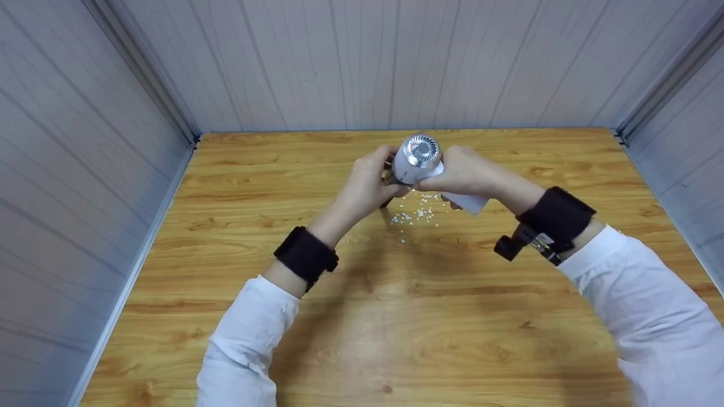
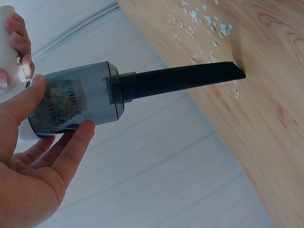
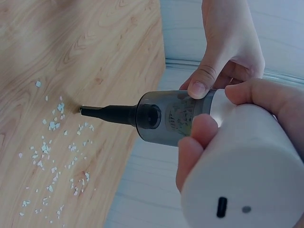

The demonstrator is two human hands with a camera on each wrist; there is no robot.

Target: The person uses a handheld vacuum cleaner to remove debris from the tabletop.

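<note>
A small handheld vacuum [image 1: 418,155] with a white body [image 3: 242,175], a smoky clear dust cup [image 2: 71,99] and a black crevice nozzle [image 2: 185,78] is held in both hands over the wooden table [image 1: 396,294]. My left hand [image 1: 370,186] grips the dust cup between thumb and fingers. My right hand [image 1: 466,172] is wrapped around the white body. The nozzle tip [image 3: 85,111] touches the tabletop at the edge of a patch of white crumbs [image 1: 416,215]. Debris shows inside the cup.
Grey panelled walls [image 1: 367,62] close the table in at the back and both sides. The crumbs [image 3: 52,156] are scattered in the far middle of the table. Both wrists wear black bands with cameras.
</note>
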